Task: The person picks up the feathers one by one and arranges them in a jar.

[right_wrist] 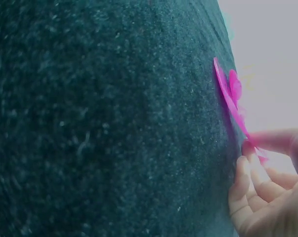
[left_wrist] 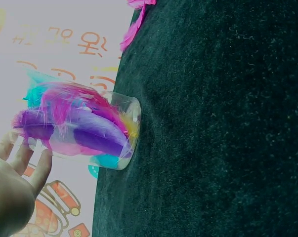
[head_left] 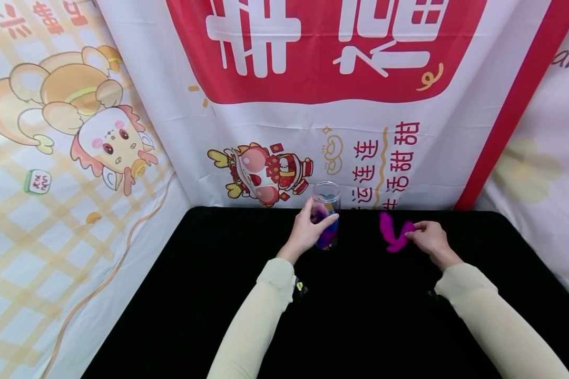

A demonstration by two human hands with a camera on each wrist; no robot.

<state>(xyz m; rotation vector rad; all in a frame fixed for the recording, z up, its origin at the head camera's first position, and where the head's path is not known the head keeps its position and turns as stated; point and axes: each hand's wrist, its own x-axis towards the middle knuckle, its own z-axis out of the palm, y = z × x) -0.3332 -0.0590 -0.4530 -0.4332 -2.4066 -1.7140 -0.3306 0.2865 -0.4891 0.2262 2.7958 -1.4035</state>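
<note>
My left hand [head_left: 306,229] grips a clear round jar [head_left: 330,199] that stands upright near the table's far edge. Purple, pink, turquoise and yellow feathers [left_wrist: 97,133] fill much of it, seen through its wall in the left wrist view. To the right of the jar, my right hand [head_left: 430,239] pinches magenta feathers [head_left: 397,246] between thumb and fingertips. They spread in a V towards the jar, apart from it. Seen by the right wrist camera, the pinched magenta feathers [right_wrist: 228,101] are near the black cloth's edge. The jar's base is partly lost against the dark cloth.
A black cloth covers the table [head_left: 360,326]. Directly behind its far edge hangs a red and white printed banner [head_left: 327,121]. A printed cloth with a cartoon animal [head_left: 95,121] hangs on the left, and a pale curtain [head_left: 540,210] hangs on the right.
</note>
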